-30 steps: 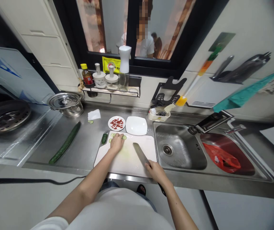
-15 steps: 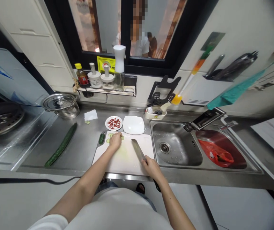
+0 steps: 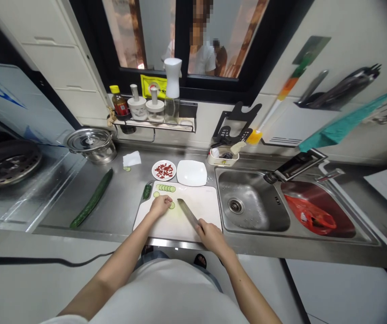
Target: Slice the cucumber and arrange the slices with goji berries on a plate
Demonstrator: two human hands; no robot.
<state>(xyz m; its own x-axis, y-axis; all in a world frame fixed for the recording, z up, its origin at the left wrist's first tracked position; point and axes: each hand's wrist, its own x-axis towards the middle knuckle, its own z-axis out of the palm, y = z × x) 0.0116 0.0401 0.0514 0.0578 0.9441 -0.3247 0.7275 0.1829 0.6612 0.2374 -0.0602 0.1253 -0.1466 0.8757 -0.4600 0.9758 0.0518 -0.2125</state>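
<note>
My right hand [image 3: 210, 234] is wrapped round the handle of a knife [image 3: 188, 213], its blade slanting up and left over the white cutting board [image 3: 166, 227]. My left hand [image 3: 161, 205] is over the board's left half, fingers bent together beside a cucumber slice [image 3: 172, 205]; whether it grips anything is too small to tell. Above it, a row of cucumber slices [image 3: 165, 188] lies near the board's top edge, with a single slice [image 3: 156, 194] below the row. A short cucumber piece [image 3: 147, 192] rests at the top left corner.
Behind the board stand a plate of red pieces [image 3: 164, 171] and a white plate [image 3: 192, 173]. A whole cucumber [image 3: 92, 198] and a lidded pot [image 3: 93, 144] are on the left. The sink [image 3: 250, 202] adjoins the board's right side.
My left hand has moved down from the row of slices, which now shows. The knife has shifted slightly left with my right hand. The view has shifted a little.
</note>
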